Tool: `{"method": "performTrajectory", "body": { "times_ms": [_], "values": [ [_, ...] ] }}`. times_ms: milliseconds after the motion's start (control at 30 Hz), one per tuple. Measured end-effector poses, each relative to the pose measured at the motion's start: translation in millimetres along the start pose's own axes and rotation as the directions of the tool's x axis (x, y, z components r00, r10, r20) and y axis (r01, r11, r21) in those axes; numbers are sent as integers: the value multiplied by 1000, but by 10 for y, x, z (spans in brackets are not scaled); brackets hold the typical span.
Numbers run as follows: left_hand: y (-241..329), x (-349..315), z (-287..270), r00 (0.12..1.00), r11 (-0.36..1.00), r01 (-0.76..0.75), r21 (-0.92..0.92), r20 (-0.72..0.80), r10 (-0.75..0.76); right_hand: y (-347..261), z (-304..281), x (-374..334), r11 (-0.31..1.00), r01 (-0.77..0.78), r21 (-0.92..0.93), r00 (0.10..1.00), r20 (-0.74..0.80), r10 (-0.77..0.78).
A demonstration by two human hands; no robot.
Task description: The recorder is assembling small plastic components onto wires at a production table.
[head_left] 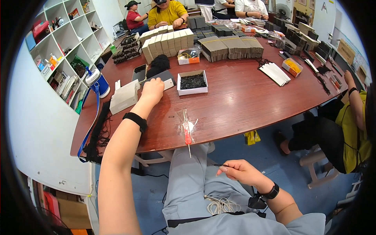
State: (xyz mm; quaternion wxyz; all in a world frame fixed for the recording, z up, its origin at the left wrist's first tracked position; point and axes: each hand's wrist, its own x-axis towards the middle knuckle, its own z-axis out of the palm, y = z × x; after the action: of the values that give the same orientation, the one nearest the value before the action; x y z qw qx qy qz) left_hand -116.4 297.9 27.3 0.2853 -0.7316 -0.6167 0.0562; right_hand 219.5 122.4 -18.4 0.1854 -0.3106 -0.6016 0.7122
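Note:
My left hand (pixel 153 91) reaches over the table, its fingers bent and closed at the end of a pale card (pixel 169 84) with a small dark hole; the fingertips are partly hidden. Just left of it lie stacked beige cards (pixel 124 97). My right hand (pixel 242 171), above my lap, pinches a thin black cord-like piece (pixel 220 165). Between the hands, a red-handled tool (pixel 187 135) with a slim metal shaft is fixed under clear tape, its tip jutting past the table edge. A white box (pixel 192 91) of small black pieces stands right of my left hand.
A phone (pixel 140 73) and black cords (pixel 158 65) lie beyond my left hand. A blue-white jug (pixel 98 83) stands at the left. Card stacks (pixel 231 47) line the far side of the table (pixel 235 102). People sit around it, one close at the right.

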Motion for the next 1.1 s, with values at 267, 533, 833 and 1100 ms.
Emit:
{"method": "performTrajectory", "body": {
  "times_ms": [267, 533, 833, 1100],
  "values": [
    [-49, -26, -78, 983, 974, 180, -135, 47, -176, 47, -65, -52, 1000, -4, 30, 997, -76, 6],
    [-17, -64, -107, 993, 988, 42, -149, -101, -58, 55, 3, -3, 999, 53, 15, 997, -54, -52],
    [-118, -55, 48, 985, 980, 136, -146, -89, -150, 75, -15, -76, 999, 8, 32, 999, -49, -6],
    [-145, -117, -72, 984, 976, 167, -142, -33, -173, 46, 13, -54, 1000, 13, -1, 997, -78, -13]
  ]
}}
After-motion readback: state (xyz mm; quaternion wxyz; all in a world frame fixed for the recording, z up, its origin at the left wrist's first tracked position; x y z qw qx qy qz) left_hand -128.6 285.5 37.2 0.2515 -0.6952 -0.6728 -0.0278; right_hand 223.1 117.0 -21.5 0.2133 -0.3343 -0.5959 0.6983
